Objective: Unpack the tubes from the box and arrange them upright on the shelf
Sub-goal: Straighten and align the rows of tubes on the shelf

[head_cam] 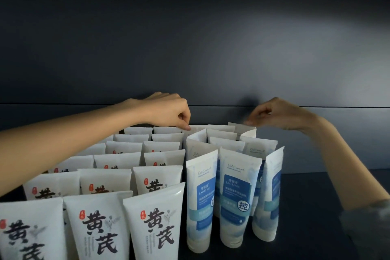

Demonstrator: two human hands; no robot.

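Left hand: the left hand (166, 110) is reaching over the rows to the far side, its fingers curling down, with thumb and forefinger pinching the flat top edge of the far middle tube (197, 127).
Right hand: the right hand (278, 114) is reaching in from the right, its fingers bending inward and its blurred fingertips pinching the top left corner of the far right tube (239, 127).
Far middle tube: it is standing upright in the farthest row, just right of the black-lettered tubes, touching its neighbours.
Far right tube: it is standing at the far right of the group, leaning slightly, just beside the other blue-labelled tubes.
Black-lettered tubes (156, 224): they are filling the left half of the shelf in close rows running from near to far, all standing on their caps with flat ends up.
Blue-labelled tubes (236, 194): they are standing in the right half, packed less evenly, some turning sideways and one near right tube leaning inward.
Shelf (327, 207): the dark board is carrying all the tubes, with bare surface showing to the right.
Back wall (190, 38): a dark panel is rising behind the farthest row.
Sleeve (367, 228): a grey cuff is showing on the right arm at the near right edge.
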